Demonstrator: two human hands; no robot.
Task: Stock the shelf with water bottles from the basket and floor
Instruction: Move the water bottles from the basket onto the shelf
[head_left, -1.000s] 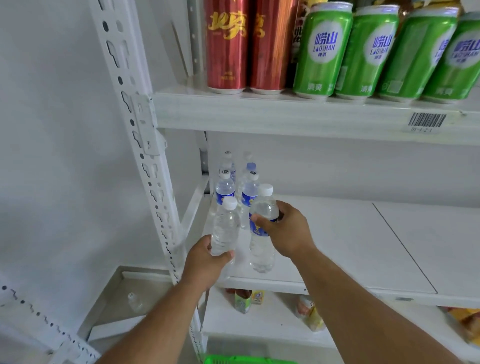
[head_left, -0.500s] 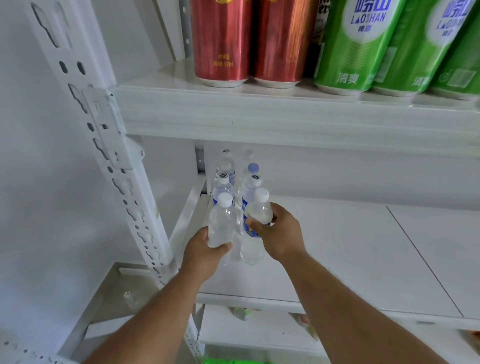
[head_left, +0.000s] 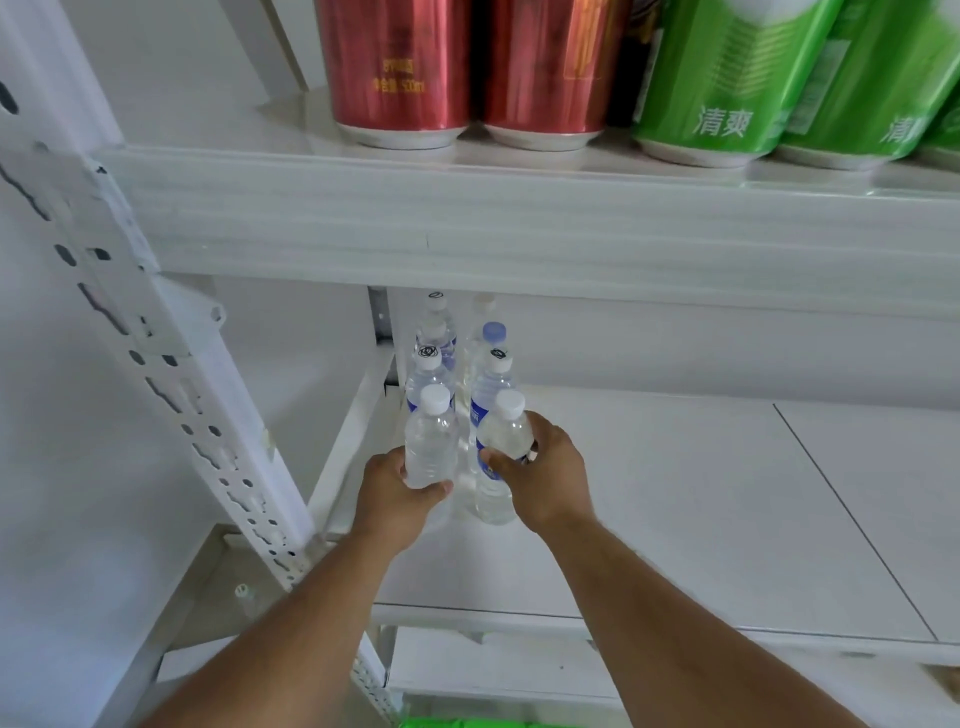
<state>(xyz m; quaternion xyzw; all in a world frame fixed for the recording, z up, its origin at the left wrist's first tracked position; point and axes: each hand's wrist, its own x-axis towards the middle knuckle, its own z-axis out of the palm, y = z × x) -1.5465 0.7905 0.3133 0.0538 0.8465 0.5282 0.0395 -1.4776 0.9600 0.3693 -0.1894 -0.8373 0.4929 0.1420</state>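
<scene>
Bottle rows (head_left: 488, 374) behind held bottles (head_left: 431, 441)

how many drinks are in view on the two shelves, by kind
Water bottles: 8, two of them held, one in each hand
Red cans: 2
Green cans: at least 2, more cut off at the frame edge
Total: at least 12
</scene>
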